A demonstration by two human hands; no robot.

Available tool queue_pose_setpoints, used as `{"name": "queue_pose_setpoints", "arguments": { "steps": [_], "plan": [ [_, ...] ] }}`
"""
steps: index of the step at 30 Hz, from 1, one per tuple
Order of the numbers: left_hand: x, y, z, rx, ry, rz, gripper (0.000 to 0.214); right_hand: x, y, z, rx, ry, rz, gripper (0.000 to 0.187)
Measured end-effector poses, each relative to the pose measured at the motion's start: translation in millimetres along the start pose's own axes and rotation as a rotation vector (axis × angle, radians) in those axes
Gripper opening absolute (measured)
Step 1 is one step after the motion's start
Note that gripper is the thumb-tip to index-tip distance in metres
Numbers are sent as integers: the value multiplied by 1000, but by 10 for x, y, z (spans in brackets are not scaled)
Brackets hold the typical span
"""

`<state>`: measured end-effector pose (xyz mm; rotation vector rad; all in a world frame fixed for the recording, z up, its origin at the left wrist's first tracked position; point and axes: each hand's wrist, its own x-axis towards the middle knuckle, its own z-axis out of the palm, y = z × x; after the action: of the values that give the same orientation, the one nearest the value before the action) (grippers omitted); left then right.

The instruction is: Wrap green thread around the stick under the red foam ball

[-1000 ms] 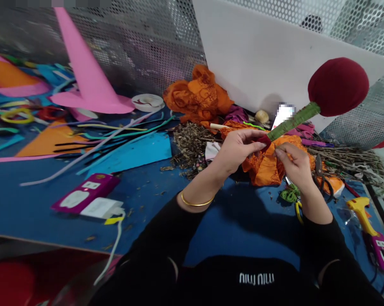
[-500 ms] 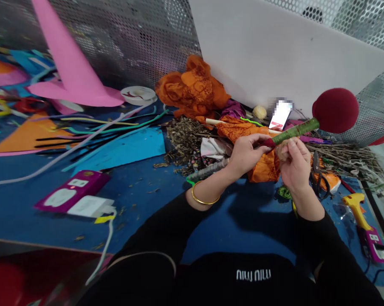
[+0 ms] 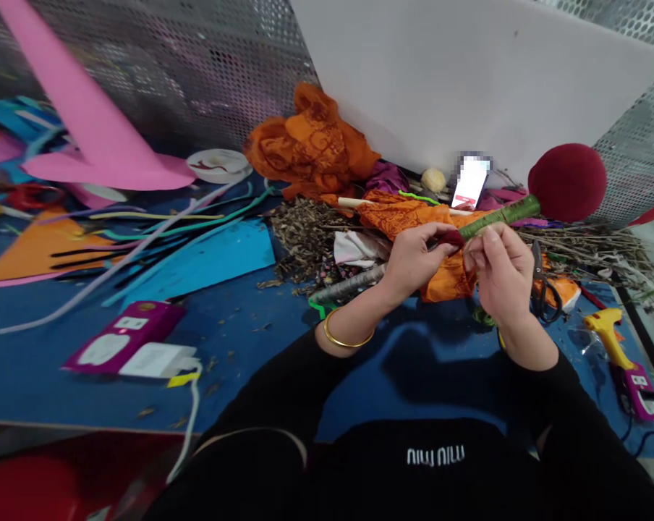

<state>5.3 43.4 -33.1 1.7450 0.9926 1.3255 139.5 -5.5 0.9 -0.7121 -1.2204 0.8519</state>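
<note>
My left hand [image 3: 414, 264] is closed around the dark red lower end of a stick with a round red head [image 3: 567, 181]. Green wrapping [image 3: 514, 211] covers the stick between that end and the head, which points up to the right. Just below the wrapping is my right hand [image 3: 503, 271], its fingertips pinched together close to the stick. What they hold, if anything, is hidden. Behind my hands lies orange patterned cloth [image 3: 403, 215], and black-handled scissors [image 3: 544, 293] rest beside my right hand.
A lit phone [image 3: 472, 181] leans on a white board [image 3: 440, 87]. To the right are dry twigs [image 3: 592, 253] and a yellow glue gun [image 3: 609, 336]. At left lie a pink cone hat [image 3: 99, 123], blue sheet [image 3: 213, 257] and purple power strip [image 3: 124, 336]. Dried leaves [image 3: 302, 235] are heaped mid-table.
My right hand has turned slightly, and the tan bit seen at its fingers before no longer shows clearly. The left hand keeps its hold. The whole view has shifted a little.
</note>
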Motion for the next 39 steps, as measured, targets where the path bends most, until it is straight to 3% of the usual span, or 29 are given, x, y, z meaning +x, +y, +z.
{"name": "queue_pose_setpoints", "arguments": {
  "steps": [3, 7, 13, 20, 27, 31, 39],
  "plan": [
    [20, 17, -34, 44, -16, -32, 23, 107, -76, -154, -214, -133, -153, 26],
    [14, 20, -48, 161, -41, -63, 23, 216, -141, -299, -476, -213, -280, 24],
    [-48, 9, -61, 325, -111, 27, 15, 224, -72, -271, -467, -338, -255, 24],
    [-118, 35, 3, 480, -153, 82, 21, 277, 27, -253, -478, -186, -114, 27],
    [-200, -5, 76, 770, -182, 325, 25, 323, 144, -284, -521, -67, -5, 22],
    [-223, -11, 74, 816, -182, 433, 33, 344, 180, -306, -513, -34, 34, 20],
    [-194, -24, 62, 886, -215, 490, 35, 359, 206, -323, -558, -11, 45, 22]
  ]
}}
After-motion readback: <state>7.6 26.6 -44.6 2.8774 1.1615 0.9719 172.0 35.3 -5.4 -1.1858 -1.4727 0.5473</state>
